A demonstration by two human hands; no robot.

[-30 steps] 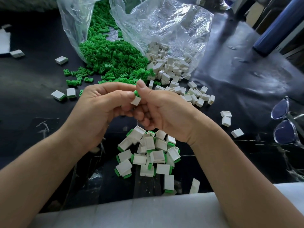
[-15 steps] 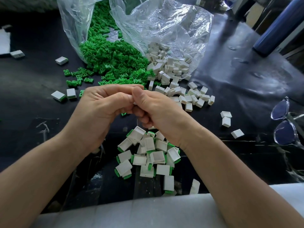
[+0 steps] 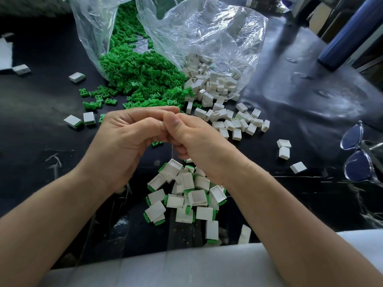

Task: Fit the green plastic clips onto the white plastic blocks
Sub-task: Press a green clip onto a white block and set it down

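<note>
Clips (image 3: 143,79) heaped far-centre on tabletop (image 3: 41,154), spilling from a bag (image 3: 91,38). Blocks (image 3: 215,83) touch them on the right. Fitted pieces (image 3: 186,195) piled near front edge. Above these, left hand (image 3: 124,141) and right hand (image 3: 199,141) curled, thumbs touching; whether they grip anything, cannot tell.

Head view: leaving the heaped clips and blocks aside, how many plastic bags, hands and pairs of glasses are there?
Plastic bags: 2
Hands: 2
Pairs of glasses: 1
Total: 5
</note>
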